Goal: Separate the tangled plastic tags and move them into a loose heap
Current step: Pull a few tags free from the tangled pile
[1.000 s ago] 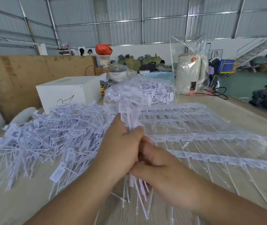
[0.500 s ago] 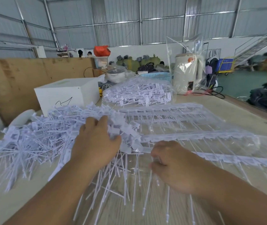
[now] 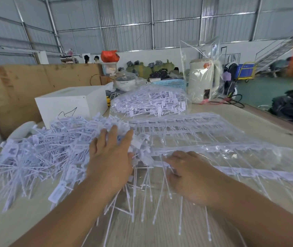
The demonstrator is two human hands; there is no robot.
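The left hand [image 3: 110, 157] lies flat, fingers straight and slightly spread, palm down on the right edge of a loose heap of white plastic tags [image 3: 40, 154]. That heap spreads across the left half of the pale tabletop [image 3: 260, 125], its thin tails pointing every way, and runs from the left hand out towards the tabletop's left edge.

The right hand [image 3: 186, 175] sits just beside the left, a little nearer the camera. Its fingers curl down onto the near end of a strip of joined tags [image 3: 249, 172], and the fingertips [image 3: 170, 166] pinch at the strip's bar; how much they actually hold is hidden under the knuckles. The strip stretches away to the right from this hand. Between and below the two hands, a fan of loose tag tails [image 3: 147, 198] points towards the camera.

More joined strips [image 3: 186, 125] lie in rows beyond the right hand, partly under clear plastic film [image 3: 260, 154]. Farther back, a clear bag of tags [image 3: 149, 102] rests near the middle of the tabletop. A white box [image 3: 70, 104] stands behind the heap, a brown board [image 3: 17, 86] leans behind that, and a cream kettle [image 3: 202, 81] wrapped in a clear bag stands at the back right.
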